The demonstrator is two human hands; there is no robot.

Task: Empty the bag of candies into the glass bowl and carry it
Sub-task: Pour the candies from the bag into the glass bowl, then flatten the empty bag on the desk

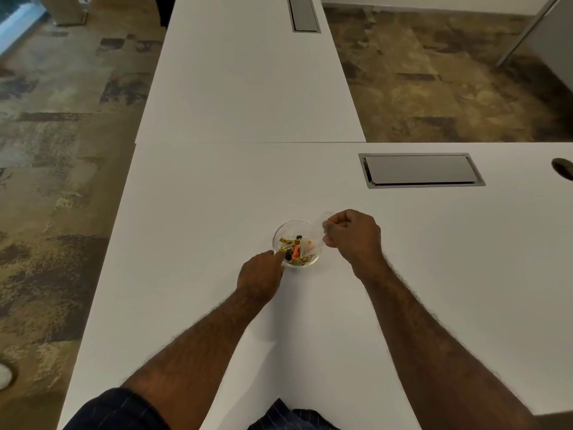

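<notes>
A small glass bowl (280, 232) stands on the white table (217, 212) in front of me. Several wrapped candies (293, 252), gold, orange and dark, lie inside it. My right hand (353, 235) pinches a clear plastic bag (316, 232) by its upper end, and the bag hangs tilted with its mouth over the bowl's right side. My left hand (262, 270) rests at the bowl's near left rim, its fingers touching the glass. I cannot tell whether any candy is left in the bag.
A grey cable hatch (421, 170) is set into the table at the back right, and another (302, 13) lies far ahead. A dark hole (562, 167) sits at the right edge. Patterned floor lies left of the table's edge.
</notes>
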